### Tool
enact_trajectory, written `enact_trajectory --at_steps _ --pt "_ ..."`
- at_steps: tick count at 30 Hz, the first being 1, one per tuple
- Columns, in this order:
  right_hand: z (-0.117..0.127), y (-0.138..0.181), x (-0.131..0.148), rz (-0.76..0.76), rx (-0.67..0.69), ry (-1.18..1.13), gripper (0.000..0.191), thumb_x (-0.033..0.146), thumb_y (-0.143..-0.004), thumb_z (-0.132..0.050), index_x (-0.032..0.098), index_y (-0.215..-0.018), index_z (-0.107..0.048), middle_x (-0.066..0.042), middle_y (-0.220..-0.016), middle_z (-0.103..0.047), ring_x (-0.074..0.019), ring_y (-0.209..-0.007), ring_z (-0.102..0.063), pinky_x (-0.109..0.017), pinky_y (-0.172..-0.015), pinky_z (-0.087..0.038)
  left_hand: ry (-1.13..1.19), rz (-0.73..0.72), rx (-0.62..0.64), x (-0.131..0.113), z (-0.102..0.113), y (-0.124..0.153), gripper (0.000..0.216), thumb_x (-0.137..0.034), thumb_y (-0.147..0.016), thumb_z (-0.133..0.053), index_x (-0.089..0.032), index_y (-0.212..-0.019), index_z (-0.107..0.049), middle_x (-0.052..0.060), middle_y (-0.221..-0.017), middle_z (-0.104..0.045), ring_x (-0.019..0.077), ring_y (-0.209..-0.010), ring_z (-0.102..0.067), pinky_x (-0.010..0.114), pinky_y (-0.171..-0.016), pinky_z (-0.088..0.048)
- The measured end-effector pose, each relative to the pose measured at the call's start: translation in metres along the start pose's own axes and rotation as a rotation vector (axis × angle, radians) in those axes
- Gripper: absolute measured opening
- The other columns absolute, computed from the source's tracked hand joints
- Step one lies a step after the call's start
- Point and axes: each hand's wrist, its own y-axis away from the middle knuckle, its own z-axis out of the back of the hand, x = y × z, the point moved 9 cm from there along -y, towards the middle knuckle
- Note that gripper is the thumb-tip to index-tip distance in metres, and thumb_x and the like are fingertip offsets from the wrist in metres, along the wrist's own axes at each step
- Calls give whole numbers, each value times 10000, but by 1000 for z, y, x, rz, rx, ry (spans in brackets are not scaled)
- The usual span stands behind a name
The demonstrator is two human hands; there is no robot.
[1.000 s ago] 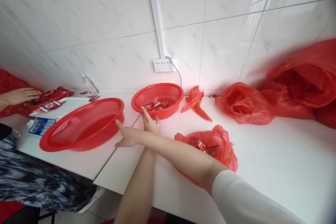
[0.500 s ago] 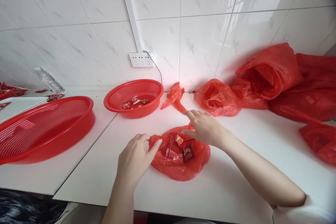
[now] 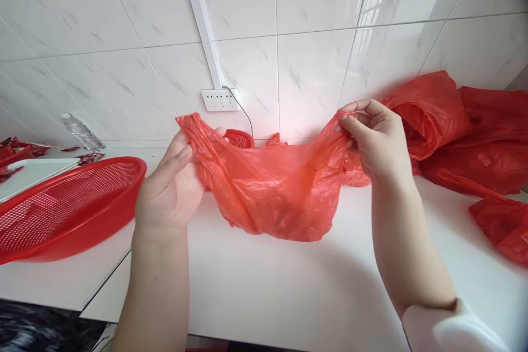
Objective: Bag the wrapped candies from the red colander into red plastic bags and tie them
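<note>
Above the white table (image 3: 289, 297) we hold up a thin red plastic bag (image 3: 280, 187). It is crinkly, a bit see-through, and sags low in the middle. Our left hand (image 3: 169, 192) and right hand (image 3: 377, 140) each pinch one top edge tight.
</note>
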Motion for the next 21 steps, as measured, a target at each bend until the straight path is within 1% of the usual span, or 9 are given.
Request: enact_trajectory --at_steps 2,5,7,8,10,11,14,17,21 --pt "-17 5 19 98 53 -117 103 293 -877 -614 221 -952 -613 -21 -793 -649 -139 -660 -621 -260 -539 -497 -31 -28 116 -3 -22 -8 410 -358 -804 -688 -286 -1197 -595 39 -1030 -666 252 -1013 -634 362 -832 -530" --pt "-66 27 49 253 347 -157 102 201 -902 -570 208 -994 -614 -32 -929 -669 -152 -841 -652 -294 -729 -555 -250 79 303 23 -56 -7 447 -302 -768 -746 -267 -1181 -581 2 -842 -616 173 -783 -622 325 -761 -520" --pt "-93 47 66 383 550 -133 195 118 -906 -503 210 -1040 -611 -39 -1021 -670 -158 -915 -644 -314 -804 -553 -412 126 398 45 -73 -2 358 -292 -768 -746 -245 -1097 -611 6 -863 -609 169 -800 -610 304 -740 -512" --pt "-100 55 71 448 605 -114 260 83 -897 -475 217 -1081 -602 -41 -1065 -664 -164 -960 -636 -327 -836 -548 -454 120 421 52 -79 0 265 -298 -794 -718 -231 -1033 -626 17 -894 -613 179 -849 -612 301 -750 -511" --pt "-101 61 73 529 595 -66 374 44 -873 -445 233 -1172 -567 -52 -1164 -633 -188 -1077 -598 -364 -905 -528 -452 97 404 59 -84 1 147 -340 -872 -623 -202 -923 -633 31 -892 -619 183 -887 -617 289 -750 -515" --pt "-98 61 69 533 555 -40 408 41 -865 -442 237 -1207 -548 -59 -1210 -611 -201 -1127 -573 -385 -934 -514 -435 117 369 63 -83 0 189 -377 -903 -577 -195 -903 -629 26 -835 -615 170 -829 -625 273 -701 -519" --pt "-91 56 47 430 498 31 398 77 -871 -470 237 -1230 -528 -74 -1250 -589 -221 -1129 -569 -426 -957 -495 -437 275 245 74 -71 0 339 -518 -912 -519 -195 -949 -614 -37 -565 -519 111 -470 -535 211 -424 -446" --pt "-93 56 27 326 546 22 288 144 -879 -554 219 -1157 -545 -61 -1119 -636 -192 -967 -618 -382 -877 -524 -444 345 239 76 -70 4 372 -555 -891 -531 -190 -919 -599 -81 -440 -448 79 -272 -395 176 -260 -303" --pt "-93 55 14 222 553 -18 105 226 -880 -625 202 -963 -566 -23 -905 -632 -150 -804 -609 -310 -752 -525 -316 359 282 77 -74 7 336 -516 -901 -540 -184 -916 -585 -102 -361 -415 78 -213 -356 155 -234 -263"
